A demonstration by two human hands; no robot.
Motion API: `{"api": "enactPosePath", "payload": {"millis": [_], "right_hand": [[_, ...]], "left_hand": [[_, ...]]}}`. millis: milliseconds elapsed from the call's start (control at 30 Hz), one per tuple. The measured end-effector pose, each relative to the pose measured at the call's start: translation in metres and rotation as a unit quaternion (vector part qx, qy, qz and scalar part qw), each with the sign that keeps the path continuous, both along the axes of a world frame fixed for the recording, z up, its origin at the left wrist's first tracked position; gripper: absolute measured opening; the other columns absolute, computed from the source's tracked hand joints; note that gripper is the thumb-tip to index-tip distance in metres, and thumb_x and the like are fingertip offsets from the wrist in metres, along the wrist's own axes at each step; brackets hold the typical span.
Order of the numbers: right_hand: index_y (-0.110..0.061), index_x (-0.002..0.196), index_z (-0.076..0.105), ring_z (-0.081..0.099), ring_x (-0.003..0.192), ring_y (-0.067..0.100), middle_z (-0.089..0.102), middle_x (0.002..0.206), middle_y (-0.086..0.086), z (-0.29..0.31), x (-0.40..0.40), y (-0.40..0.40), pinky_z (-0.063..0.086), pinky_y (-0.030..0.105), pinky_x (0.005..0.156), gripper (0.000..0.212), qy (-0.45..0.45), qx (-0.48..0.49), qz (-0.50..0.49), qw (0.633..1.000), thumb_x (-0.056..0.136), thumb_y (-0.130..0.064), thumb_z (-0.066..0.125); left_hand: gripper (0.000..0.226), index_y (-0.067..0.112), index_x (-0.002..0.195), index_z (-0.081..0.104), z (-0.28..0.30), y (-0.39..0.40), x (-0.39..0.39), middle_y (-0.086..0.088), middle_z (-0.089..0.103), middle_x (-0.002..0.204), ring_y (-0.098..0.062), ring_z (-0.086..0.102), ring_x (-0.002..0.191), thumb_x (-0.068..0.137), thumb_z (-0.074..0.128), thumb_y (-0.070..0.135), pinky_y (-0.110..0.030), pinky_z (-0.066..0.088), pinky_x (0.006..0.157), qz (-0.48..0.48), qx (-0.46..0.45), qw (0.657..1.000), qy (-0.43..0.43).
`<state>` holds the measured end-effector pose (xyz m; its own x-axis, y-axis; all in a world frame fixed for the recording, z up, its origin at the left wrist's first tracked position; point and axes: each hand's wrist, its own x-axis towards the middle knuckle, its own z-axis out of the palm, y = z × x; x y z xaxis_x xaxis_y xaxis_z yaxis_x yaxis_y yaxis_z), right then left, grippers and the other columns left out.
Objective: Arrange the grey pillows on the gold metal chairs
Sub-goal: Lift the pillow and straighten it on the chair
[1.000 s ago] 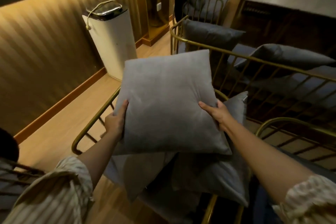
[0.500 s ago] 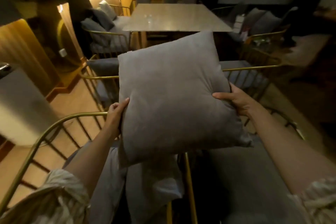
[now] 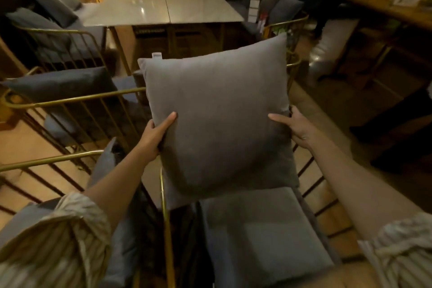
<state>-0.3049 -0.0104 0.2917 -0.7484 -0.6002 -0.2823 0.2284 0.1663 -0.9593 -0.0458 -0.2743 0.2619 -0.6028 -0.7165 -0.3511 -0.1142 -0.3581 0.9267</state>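
I hold a square grey pillow upright in front of me. My left hand grips its left edge and my right hand grips its right edge. The pillow hangs above the grey seat cushion of a gold metal chair, close to the seat's far end. To the left, another gold chair carries a dark grey pillow against its back. A further grey pillow leans in the chair at my lower left.
A pale stone-topped table stands beyond the chairs. More gold chairs with grey pillows line its left side, and others stand at its right. A wooden counter runs along the far right. The floor is wood.
I turned from the chair by the wall toward the table, carrying the pillow rightward. It now hangs upright over the right-hand chair's seat.
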Motion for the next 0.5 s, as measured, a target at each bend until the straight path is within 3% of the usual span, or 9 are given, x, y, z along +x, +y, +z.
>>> {"api": "enactPosePath", "payload": {"millis": [67, 233, 300, 400, 500], "right_hand": [[-0.011, 0.14, 0.039, 0.062, 0.096, 0.011, 0.062, 0.115, -0.001, -0.01, -0.028, -0.002, 0.053, 0.029, 0.083, 0.09, -0.013, -0.018, -0.009, 1.0, 0.063, -0.016, 0.085], [-0.017, 0.148, 0.029, 0.06, 0.098, 0.011, 0.058, 0.11, -0.008, -0.036, -0.096, -0.016, 0.054, 0.027, 0.077, 0.083, -0.043, -0.03, 0.013, 0.999, 0.08, -0.016, 0.077], [-0.018, 0.148, 0.03, 0.062, 0.101, 0.014, 0.06, 0.122, -0.002, -0.049, -0.118, -0.025, 0.056, 0.032, 0.079, 0.093, -0.102, -0.055, 0.005, 0.993, 0.071, -0.03, 0.081], [-0.025, 0.15, 0.031, 0.046, 0.131, 0.022, 0.046, 0.147, 0.0, -0.074, -0.144, -0.032, 0.043, 0.047, 0.096, 0.082, -0.155, -0.031, 0.008, 0.987, 0.081, -0.051, 0.067], [-0.032, 0.15, 0.032, 0.028, 0.146, 0.03, 0.036, 0.157, -0.001, -0.11, -0.163, -0.039, 0.031, 0.061, 0.11, 0.105, -0.186, 0.008, 0.014, 0.982, 0.06, -0.069, 0.072]], "left_hand": [[0.113, 0.018, 0.15, 0.033, -0.008, 0.01, -0.031, -0.003, 0.05, 0.144, -0.028, 0.049, 0.131, 0.057, 0.083, 0.06, -0.05, 0.041, 0.111, 0.018, 0.003, 1.0, 0.016], [0.103, 0.026, 0.152, 0.021, -0.042, 0.014, -0.097, -0.002, 0.041, 0.15, -0.025, 0.044, 0.132, 0.072, 0.085, 0.039, -0.047, 0.04, 0.112, 0.074, -0.02, 0.997, 0.01], [0.11, 0.026, 0.152, 0.022, -0.057, 0.016, -0.116, -0.001, 0.042, 0.15, -0.024, 0.044, 0.132, 0.065, 0.088, 0.04, -0.044, 0.041, 0.111, 0.088, -0.025, 0.996, 0.004], [0.118, 0.024, 0.152, 0.023, -0.078, 0.017, -0.139, -0.001, 0.042, 0.15, -0.025, 0.043, 0.135, 0.055, 0.086, 0.048, -0.042, 0.041, 0.111, 0.11, -0.016, 0.994, -0.002], [0.106, 0.025, 0.154, 0.016, -0.108, 0.012, -0.158, -0.002, 0.034, 0.156, -0.028, 0.036, 0.142, 0.072, 0.08, 0.047, -0.044, 0.034, 0.114, 0.121, 0.006, 0.992, -0.031]]}}
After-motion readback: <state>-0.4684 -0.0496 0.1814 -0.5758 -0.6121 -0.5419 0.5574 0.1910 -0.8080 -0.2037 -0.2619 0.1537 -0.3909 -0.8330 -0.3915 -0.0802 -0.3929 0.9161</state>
